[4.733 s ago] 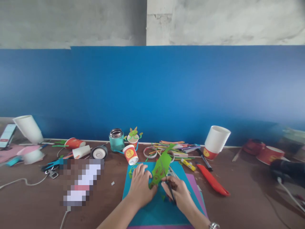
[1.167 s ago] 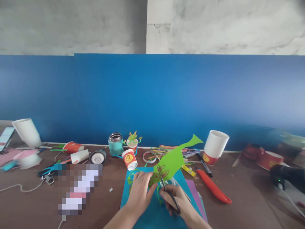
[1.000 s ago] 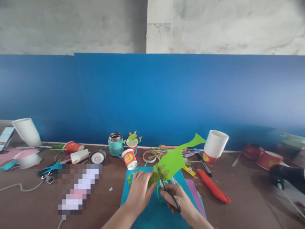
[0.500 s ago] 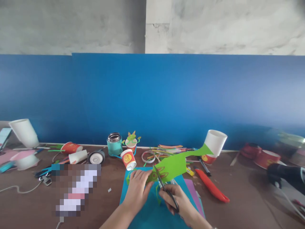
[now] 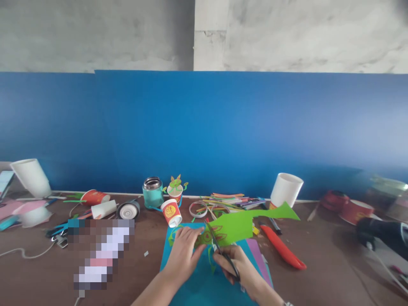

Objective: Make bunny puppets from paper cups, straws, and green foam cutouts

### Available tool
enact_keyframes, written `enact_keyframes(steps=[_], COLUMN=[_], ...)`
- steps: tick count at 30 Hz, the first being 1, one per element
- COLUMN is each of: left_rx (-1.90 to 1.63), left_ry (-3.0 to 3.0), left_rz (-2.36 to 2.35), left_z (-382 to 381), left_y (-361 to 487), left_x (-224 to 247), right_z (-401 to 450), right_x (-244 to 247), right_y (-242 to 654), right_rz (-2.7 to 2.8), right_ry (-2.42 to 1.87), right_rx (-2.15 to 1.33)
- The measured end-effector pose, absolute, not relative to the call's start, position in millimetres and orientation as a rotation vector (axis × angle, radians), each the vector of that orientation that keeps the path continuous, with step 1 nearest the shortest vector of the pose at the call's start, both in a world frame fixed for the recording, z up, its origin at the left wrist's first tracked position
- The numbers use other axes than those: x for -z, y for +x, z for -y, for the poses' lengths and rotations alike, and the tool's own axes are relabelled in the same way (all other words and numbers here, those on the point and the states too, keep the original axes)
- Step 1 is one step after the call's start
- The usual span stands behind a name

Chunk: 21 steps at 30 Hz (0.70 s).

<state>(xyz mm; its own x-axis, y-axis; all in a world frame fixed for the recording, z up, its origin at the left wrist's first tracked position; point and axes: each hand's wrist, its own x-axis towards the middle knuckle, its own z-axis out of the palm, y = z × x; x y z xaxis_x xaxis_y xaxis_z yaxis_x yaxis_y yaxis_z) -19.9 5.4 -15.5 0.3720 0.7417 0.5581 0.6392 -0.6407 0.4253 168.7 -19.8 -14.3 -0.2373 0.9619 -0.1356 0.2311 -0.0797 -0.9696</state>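
My left hand (image 5: 186, 250) is closed on the left end of a green paper sheet (image 5: 236, 225) with shapes drawn in red. Black-handled scissors (image 5: 228, 258) are in my right hand (image 5: 234, 263), their blades at the paper near the drawn shapes. The sheet's narrow tail reaches to the right. Below both hands lies blue paper (image 5: 204, 289), with a small green cut piece (image 5: 211, 260) between the hands.
Behind stand a teal jar (image 5: 153, 193), a tilted red cup (image 5: 171, 212) and a cup with a green paper figure (image 5: 175, 187). Tape rolls (image 5: 198, 209) lie nearby. To the right are a red-orange tool (image 5: 282, 247) and a white cylinder (image 5: 286, 190).
The green sheet has turned, its right tail now lower and farther right. Both hands keep nearly the same place.
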Motion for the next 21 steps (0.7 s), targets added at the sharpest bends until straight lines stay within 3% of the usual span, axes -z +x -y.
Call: enact_keyframes(steps=[21], left_rx=[-1.130], left_ry=[2.405], left_rz=[-1.249], left_z=[-2], left_y=[-18], left_x=[11], right_z=[22], right_x=[2], right_y=[171], right_rz=[1.439], right_ry=[-1.390], right_rx=[-1.506])
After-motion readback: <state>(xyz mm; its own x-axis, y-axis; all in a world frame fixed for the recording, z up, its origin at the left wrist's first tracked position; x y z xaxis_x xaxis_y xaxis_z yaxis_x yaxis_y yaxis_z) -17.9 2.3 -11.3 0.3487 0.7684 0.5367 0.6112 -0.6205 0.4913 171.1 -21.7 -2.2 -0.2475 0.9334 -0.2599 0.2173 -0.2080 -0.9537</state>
